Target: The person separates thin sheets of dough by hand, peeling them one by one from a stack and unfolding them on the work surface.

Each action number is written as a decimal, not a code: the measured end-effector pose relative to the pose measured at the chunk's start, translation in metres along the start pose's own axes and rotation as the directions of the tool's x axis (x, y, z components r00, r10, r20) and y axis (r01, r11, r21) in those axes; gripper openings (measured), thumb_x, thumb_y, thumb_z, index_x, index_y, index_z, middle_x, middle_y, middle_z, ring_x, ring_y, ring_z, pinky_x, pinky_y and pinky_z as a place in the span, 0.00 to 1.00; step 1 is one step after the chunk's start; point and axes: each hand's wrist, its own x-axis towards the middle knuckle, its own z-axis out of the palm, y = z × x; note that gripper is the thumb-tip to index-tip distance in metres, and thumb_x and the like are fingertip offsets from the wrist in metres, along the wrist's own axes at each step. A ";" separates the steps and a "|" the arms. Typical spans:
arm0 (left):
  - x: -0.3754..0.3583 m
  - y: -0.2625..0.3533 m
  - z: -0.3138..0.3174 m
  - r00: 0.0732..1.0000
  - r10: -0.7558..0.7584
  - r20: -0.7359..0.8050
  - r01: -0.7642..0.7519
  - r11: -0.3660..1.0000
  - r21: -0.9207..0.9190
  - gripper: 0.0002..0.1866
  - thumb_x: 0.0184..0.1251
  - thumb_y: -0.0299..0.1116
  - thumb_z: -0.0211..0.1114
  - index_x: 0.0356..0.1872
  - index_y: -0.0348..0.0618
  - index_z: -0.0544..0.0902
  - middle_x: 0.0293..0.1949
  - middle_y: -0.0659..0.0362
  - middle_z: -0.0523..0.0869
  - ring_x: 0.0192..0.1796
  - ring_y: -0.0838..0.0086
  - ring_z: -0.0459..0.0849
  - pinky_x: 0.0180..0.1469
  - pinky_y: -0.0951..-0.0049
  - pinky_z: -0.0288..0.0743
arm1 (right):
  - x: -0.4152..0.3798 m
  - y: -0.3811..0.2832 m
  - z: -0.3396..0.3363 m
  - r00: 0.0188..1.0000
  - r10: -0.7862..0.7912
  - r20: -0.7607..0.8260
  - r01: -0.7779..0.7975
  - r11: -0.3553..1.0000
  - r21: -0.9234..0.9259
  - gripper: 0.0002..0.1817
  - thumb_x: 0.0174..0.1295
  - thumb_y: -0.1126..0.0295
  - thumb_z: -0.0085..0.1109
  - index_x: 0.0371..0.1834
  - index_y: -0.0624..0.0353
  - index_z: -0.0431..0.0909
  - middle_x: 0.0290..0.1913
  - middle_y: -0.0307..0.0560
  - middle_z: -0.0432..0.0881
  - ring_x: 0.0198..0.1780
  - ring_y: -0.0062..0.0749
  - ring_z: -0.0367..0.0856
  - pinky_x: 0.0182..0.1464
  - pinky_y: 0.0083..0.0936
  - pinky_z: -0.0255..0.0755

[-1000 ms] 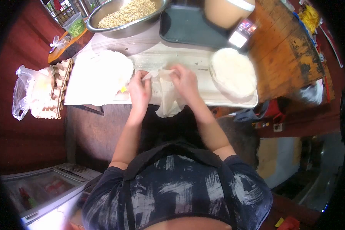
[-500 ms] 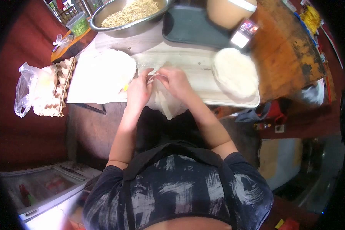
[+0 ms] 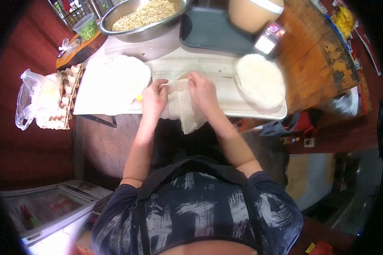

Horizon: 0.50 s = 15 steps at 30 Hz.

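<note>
A thin, pale, see-through wrapper sheet (image 3: 183,106) lies between my hands, its lower part hanging over the front edge of the white board (image 3: 225,68). My left hand (image 3: 154,98) is closed on the sheet's left edge, fingertips pinched near its top. On the opposite side, my right hand (image 3: 204,91) pinches the upper right edge between thumb and fingers. To the left of my left hand is a white round stack of wrappers (image 3: 119,80), overexposed, with a small yellow spot by the wrist. Another round white stack (image 3: 259,80) rests on the board's right end.
Behind the board stand a steel bowl (image 3: 181,9) of shredded brownish filling, a dark tray (image 3: 212,32), a tan tub (image 3: 251,17) and a phone-like item (image 3: 270,37). At left are a cup of chopped greens (image 3: 88,29) and egg cartons (image 3: 68,100) with a plastic bag.
My hands have moved apart from a pinch close together, the right one going right. The wrapper sheet between them is spread wider and flatter. The stacks stay where they were.
</note>
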 end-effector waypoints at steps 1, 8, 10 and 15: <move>0.000 0.000 0.000 1.000 0.000 -0.001 0.000 1.000 0.000 0.11 0.65 0.30 0.60 0.44 0.38 0.84 0.20 0.57 0.83 0.20 0.76 0.77 0.26 0.73 0.70 | -0.002 0.001 0.001 0.999 0.034 0.016 -0.035 0.999 0.038 0.07 0.61 0.68 0.58 0.37 0.60 0.77 0.35 0.53 0.82 0.39 0.51 0.81 0.42 0.41 0.74; -0.008 0.020 0.000 0.994 -0.104 0.043 0.111 0.969 -0.221 0.11 0.69 0.35 0.62 0.32 0.36 0.81 0.16 0.68 0.71 0.19 0.87 0.65 0.21 0.79 0.59 | -0.002 -0.010 0.004 1.000 -0.023 0.018 0.017 0.962 0.273 0.16 0.62 0.58 0.62 0.38 0.63 0.81 0.32 0.57 0.83 0.33 0.52 0.82 0.35 0.37 0.74; -0.008 0.025 -0.005 0.994 -0.109 0.026 0.112 0.974 -0.197 0.12 0.69 0.35 0.62 0.29 0.36 0.80 0.15 0.67 0.70 0.20 0.86 0.63 0.22 0.78 0.58 | -0.001 -0.021 -0.006 0.971 0.190 0.141 -0.223 0.937 0.269 0.16 0.63 0.58 0.60 0.37 0.63 0.81 0.30 0.58 0.82 0.32 0.51 0.82 0.34 0.38 0.73; -0.005 0.024 -0.007 0.991 -0.010 -0.137 -0.002 0.996 -0.093 0.13 0.68 0.34 0.63 0.28 0.34 0.78 0.15 0.51 0.70 0.18 0.78 0.63 0.22 0.69 0.61 | 0.003 -0.017 -0.010 0.978 0.206 0.042 -0.209 0.931 0.299 0.16 0.65 0.59 0.59 0.36 0.63 0.81 0.28 0.59 0.81 0.31 0.51 0.82 0.34 0.37 0.72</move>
